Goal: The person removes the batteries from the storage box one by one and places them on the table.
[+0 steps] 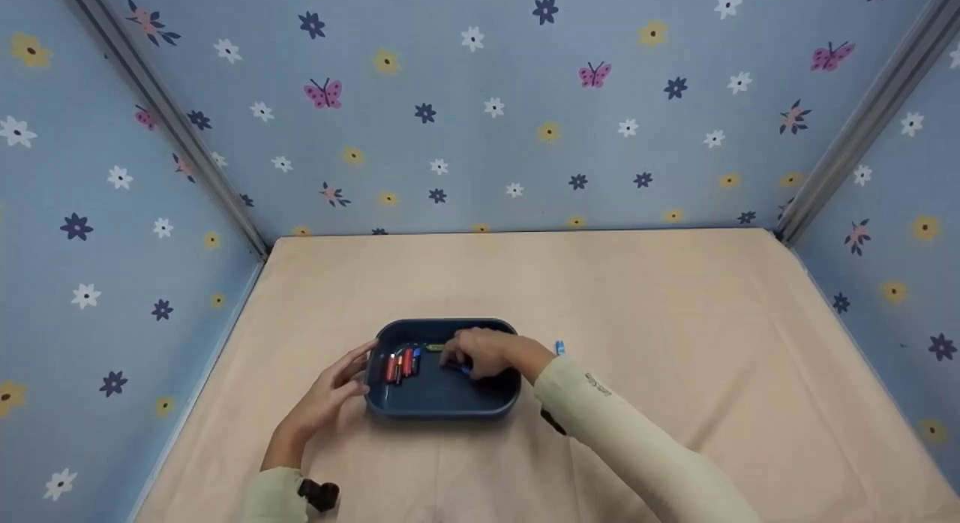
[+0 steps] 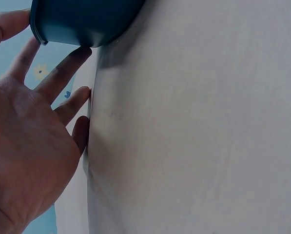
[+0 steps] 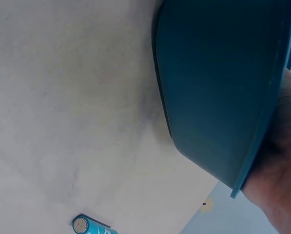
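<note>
A dark blue tray (image 1: 441, 404) sits on the beige table. Inside lie two red batteries (image 1: 398, 365), a blue one (image 1: 416, 356) and a green one (image 1: 435, 347). My right hand (image 1: 480, 353) reaches into the tray from the right. Its fingers curl down over a blue battery (image 1: 465, 370), of which only a small bit shows. My left hand (image 1: 337, 384) lies flat beside the tray, its straight fingers (image 2: 62, 73) touching the tray's left outer wall (image 2: 82, 22). The right wrist view shows only the tray's outer wall (image 3: 218, 87) and my palm (image 3: 281, 190).
One teal-blue battery (image 1: 559, 348) (image 3: 89, 225) lies on the table cloth just right of the tray. Blue flowered walls (image 1: 480, 118) close in the table at the back and both sides. A black camera (image 1: 319, 494) is strapped to my left wrist.
</note>
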A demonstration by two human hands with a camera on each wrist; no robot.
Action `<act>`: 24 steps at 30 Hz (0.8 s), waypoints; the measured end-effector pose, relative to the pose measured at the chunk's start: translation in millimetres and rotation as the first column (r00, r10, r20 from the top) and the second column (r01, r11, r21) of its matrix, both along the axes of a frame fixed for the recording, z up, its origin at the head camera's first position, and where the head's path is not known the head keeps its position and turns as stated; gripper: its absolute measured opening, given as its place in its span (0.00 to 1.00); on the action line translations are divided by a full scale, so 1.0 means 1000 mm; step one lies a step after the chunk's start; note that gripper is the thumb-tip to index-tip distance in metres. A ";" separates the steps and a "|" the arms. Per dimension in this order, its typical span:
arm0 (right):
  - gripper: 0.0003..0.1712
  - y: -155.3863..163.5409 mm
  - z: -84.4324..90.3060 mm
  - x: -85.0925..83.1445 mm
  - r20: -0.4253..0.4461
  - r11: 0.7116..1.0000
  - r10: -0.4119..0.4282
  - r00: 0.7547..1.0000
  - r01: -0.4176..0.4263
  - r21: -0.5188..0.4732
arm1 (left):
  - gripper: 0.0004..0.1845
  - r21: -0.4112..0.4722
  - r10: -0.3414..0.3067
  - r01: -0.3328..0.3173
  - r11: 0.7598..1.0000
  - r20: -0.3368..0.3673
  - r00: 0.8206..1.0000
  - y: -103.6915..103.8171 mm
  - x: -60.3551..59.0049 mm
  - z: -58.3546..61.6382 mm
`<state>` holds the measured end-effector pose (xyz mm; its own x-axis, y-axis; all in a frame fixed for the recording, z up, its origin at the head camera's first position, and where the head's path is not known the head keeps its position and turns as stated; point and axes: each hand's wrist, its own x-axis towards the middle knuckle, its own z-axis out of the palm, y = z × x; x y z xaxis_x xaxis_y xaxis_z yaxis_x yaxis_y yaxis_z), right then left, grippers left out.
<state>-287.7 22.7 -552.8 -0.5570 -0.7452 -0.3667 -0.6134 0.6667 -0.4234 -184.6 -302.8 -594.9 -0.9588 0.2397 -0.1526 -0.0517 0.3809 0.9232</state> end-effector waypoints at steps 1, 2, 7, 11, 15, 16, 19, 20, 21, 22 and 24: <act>0.31 0.000 0.000 0.000 -0.004 1.000 0.001 1.000 -0.001 -0.001 | 0.41 -0.003 0.000 0.000 1.000 0.000 1.000 0.000 0.000 0.000; 0.31 0.000 0.000 0.000 -0.004 1.000 0.001 1.000 -0.001 -0.005 | 0.41 -0.004 0.000 0.000 1.000 -0.001 1.000 0.000 0.000 0.000; 0.31 0.001 0.000 -0.001 0.029 0.999 0.007 1.000 -0.005 -0.053 | 0.40 -0.006 -0.001 0.001 1.000 -0.006 1.000 -0.001 0.000 0.001; 0.31 0.003 0.000 -0.004 0.081 0.993 -0.007 0.997 0.017 -0.121 | 0.40 -0.004 -0.004 0.004 1.000 -0.013 1.000 -0.001 -0.001 0.000; 0.31 0.006 0.002 -0.007 0.135 0.977 -0.022 0.991 0.049 -0.206 | 0.41 0.002 -0.008 0.008 1.000 -0.011 1.000 0.000 -0.001 0.000; 0.31 0.007 0.003 -0.007 0.150 0.973 -0.022 0.988 0.056 -0.226 | 0.41 0.003 -0.008 0.008 1.000 -0.010 1.000 0.000 0.000 0.000; 0.31 0.008 0.008 -0.008 0.190 0.958 -0.025 0.981 0.078 -0.274 | 0.41 -0.003 -0.009 0.009 1.000 -0.012 1.000 0.000 0.000 0.000; 0.32 0.008 0.010 -0.008 0.196 0.955 -0.023 0.980 0.079 -0.284 | 0.41 -0.006 -0.010 0.010 1.000 -0.014 1.000 0.000 0.000 0.000; 0.32 0.008 0.011 -0.008 0.199 0.953 -0.022 0.980 0.080 -0.293 | 0.40 -0.007 -0.006 0.006 1.000 -0.014 1.000 0.001 0.000 0.000; 0.32 0.008 0.013 -0.008 0.201 0.949 -0.021 0.979 0.082 -0.304 | 0.40 -0.009 0.000 0.000 1.000 -0.014 1.000 0.001 0.000 -0.001; 0.32 0.008 0.018 -0.009 0.196 0.943 -0.017 0.980 0.081 -0.322 | 0.40 -0.014 -0.001 0.000 1.000 -0.018 1.000 0.001 -0.001 -0.001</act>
<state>-296.4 30.9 -535.2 -0.5404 -0.8152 -0.2085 -0.4715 0.4986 -0.7274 -185.1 -301.9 -595.9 -0.9613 0.2381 -0.1385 -0.0349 0.3934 0.9187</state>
